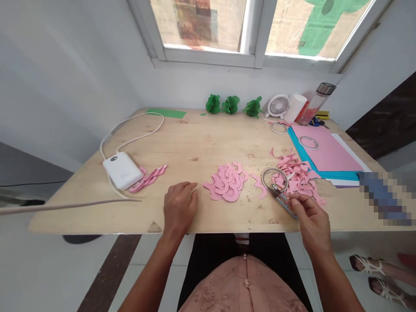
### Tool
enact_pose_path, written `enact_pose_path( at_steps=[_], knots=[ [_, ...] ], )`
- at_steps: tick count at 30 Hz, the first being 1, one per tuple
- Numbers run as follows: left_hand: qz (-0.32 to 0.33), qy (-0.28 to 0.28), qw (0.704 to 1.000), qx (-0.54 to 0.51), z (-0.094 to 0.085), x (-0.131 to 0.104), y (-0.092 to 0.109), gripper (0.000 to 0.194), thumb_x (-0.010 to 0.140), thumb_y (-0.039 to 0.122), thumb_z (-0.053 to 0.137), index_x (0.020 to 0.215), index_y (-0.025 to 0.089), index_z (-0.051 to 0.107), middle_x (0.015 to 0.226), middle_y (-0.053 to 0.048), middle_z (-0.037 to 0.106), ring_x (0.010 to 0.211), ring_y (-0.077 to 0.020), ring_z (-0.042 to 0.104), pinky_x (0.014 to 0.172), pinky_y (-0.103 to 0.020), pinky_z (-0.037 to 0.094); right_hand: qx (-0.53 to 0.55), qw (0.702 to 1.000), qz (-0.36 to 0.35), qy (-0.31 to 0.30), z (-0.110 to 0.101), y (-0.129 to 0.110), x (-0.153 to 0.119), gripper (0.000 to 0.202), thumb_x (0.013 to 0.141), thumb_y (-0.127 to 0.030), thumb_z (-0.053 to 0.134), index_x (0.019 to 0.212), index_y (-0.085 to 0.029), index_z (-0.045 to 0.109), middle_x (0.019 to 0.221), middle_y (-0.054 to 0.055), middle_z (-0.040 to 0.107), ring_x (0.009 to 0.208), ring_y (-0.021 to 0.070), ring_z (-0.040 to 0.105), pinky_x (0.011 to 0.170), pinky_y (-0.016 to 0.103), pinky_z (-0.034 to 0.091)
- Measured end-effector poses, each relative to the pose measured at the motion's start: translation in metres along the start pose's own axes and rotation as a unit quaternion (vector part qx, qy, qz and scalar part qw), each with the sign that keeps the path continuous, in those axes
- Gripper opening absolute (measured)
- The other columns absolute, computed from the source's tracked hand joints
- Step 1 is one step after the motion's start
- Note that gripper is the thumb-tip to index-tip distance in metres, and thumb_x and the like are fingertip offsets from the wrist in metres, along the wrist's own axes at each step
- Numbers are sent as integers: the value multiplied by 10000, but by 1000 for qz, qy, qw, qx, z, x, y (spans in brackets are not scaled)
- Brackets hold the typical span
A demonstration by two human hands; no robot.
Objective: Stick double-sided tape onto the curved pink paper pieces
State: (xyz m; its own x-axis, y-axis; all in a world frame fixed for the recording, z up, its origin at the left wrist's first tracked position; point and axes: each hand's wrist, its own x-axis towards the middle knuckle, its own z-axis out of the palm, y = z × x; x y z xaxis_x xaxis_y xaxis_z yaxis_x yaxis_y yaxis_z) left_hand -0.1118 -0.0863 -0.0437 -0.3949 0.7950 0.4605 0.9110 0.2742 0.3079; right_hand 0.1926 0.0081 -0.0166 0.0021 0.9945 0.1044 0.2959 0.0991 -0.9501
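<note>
My left hand [180,208] rests palm down on the wooden table [201,149], its fingers loosely extended and holding nothing. Just right of it lies a pile of pink curved paper cutouts [229,184], with a wavy pink strip [259,185] beside the pile. My right hand [310,221] is curled, thumb and forefinger drawn together in a pinch; whatever they grip is too small to make out. Close to its fingertips lies a slim grey-blue pointed tool [283,203], its exact kind unclear. A clear tape ring [275,170] touches heaped pink paper scraps [298,173].
At left, a white power bank [122,170] with a cable lies against pink cutouts [149,177]. Green paper ornaments [230,105], a small fan [278,106] and a bottle [315,106] line the wall. Pink sheets [334,151] are stacked right. A person's sandalled feet [368,264] show below.
</note>
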Motion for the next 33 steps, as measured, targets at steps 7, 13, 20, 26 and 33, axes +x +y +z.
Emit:
enact_pose_path(
  at_steps=[7, 13, 20, 26, 33],
  knots=[
    [1, 10, 997, -78, 8, -12, 20, 271, 829, 170, 459, 1001, 131, 665, 932, -115, 672, 894, -263, 568, 822, -395, 468, -149, 988, -26, 30, -32, 8, 22, 254, 754, -394, 601, 869, -179, 670, 846, 72, 696, 729, 205, 619, 655, 318, 480],
    [-1, 17, 994, -112, 8, -17, 23, 272, 821, 156, 449, 1003, 123, 649, 924, -115, 671, 894, -252, 571, 826, -386, 470, -269, 954, -118, -67, -13, 6, 32, 240, 802, -378, 536, 867, -195, 677, 878, 65, 699, 711, 196, 593, 654, 319, 474],
    [-16, 21, 993, -116, 9, -19, 22, 230, 823, 171, 465, 978, 168, 634, 914, -95, 670, 903, -244, 585, 819, -390, 478, -405, 868, -264, -113, 2, 8, 54, 216, 851, -305, 505, 908, -186, 676, 851, 87, 695, 805, 249, 588, 715, 353, 403],
    [-17, 42, 994, -104, 9, -21, 22, 218, 828, 160, 472, 965, 175, 640, 894, -94, 663, 905, -243, 594, 824, -404, 481, -457, 827, -299, -134, 3, 3, 59, 203, 863, -260, 503, 958, -193, 670, 799, 89, 665, 795, 256, 540, 706, 351, 343],
    [-2, 53, 994, -94, 8, -21, 23, 188, 836, 148, 485, 932, 137, 646, 865, -112, 664, 890, -247, 583, 828, -404, 484, -470, 811, -303, -174, 8, -1, 61, 229, 869, -201, 481, 1005, -202, 666, 888, 91, 666, 826, 253, 510, 702, 347, 326]
  ],
)
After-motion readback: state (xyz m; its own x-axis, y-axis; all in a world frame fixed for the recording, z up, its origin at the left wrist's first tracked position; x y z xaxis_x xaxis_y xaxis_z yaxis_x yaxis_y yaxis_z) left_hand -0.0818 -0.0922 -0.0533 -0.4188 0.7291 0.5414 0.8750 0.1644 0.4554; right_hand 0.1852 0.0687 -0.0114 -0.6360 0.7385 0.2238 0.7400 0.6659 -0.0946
